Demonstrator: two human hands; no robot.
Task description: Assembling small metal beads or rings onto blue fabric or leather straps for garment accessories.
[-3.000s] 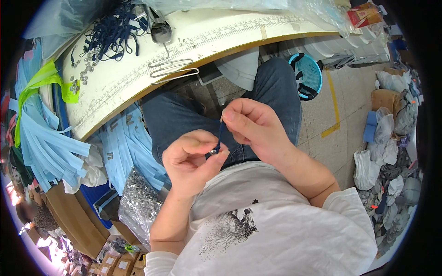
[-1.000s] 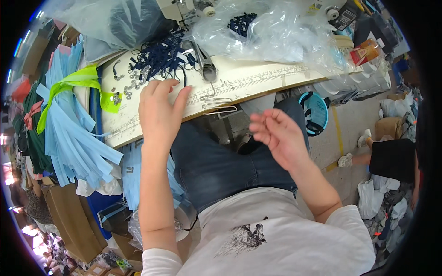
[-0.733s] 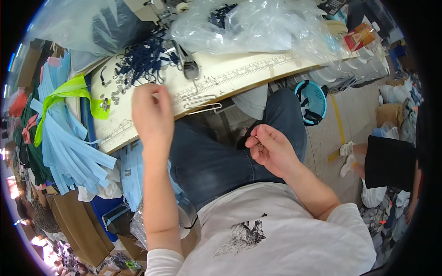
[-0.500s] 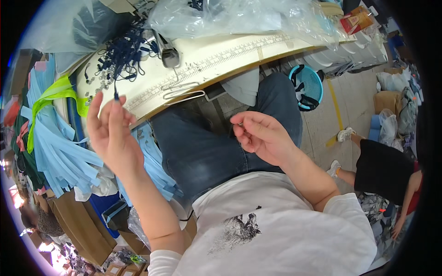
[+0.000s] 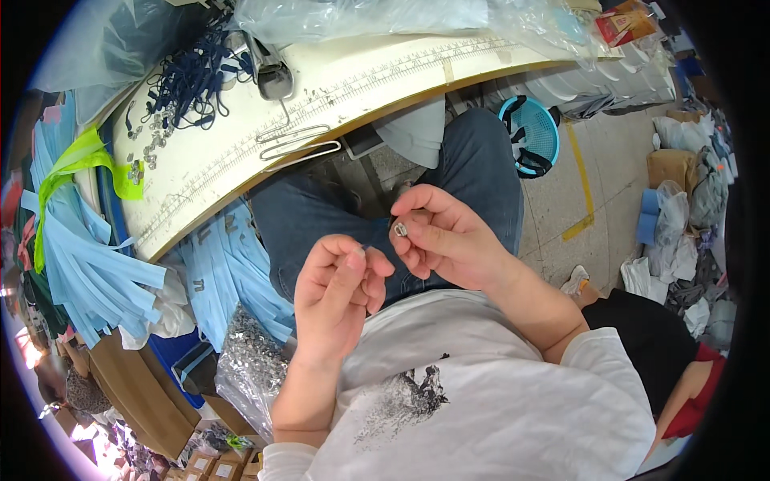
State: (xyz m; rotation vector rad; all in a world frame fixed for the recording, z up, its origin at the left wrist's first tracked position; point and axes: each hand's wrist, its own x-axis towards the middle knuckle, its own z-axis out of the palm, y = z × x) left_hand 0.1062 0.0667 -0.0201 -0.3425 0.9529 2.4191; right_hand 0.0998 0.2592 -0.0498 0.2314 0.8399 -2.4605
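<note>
Above my lap, my right hand (image 5: pixel 449 240) pinches a small silvery metal piece (image 5: pixel 400 229) that looks like a zipper slider. My left hand (image 5: pixel 335 293) is just to its left, thumb and fingers pressed together. Whatever those fingers hold is hidden or too small to name. The two hands are close but apart. On the white table (image 5: pixel 353 72) beyond lies a heap of navy cord pulls (image 5: pixel 192 76), with several loose silvery metal pieces (image 5: pixel 159 128) beside it.
A metal scoop (image 5: pixel 274 78) and a bent wire (image 5: pixel 301 143) lie along the table edge. Light blue strips (image 5: pixel 88 248) hang at the left. A bag of metal bits (image 5: pixel 253 361) is by my left forearm, a turquoise basket (image 5: pixel 533 136) at right. Another person (image 5: pixel 654 345) is at the right.
My left hand has come from the table edge toward me and rightward, beside my right hand. The navy cord seen at its fingertips earlier no longer shows. The metal piece in my right hand shows more plainly.
</note>
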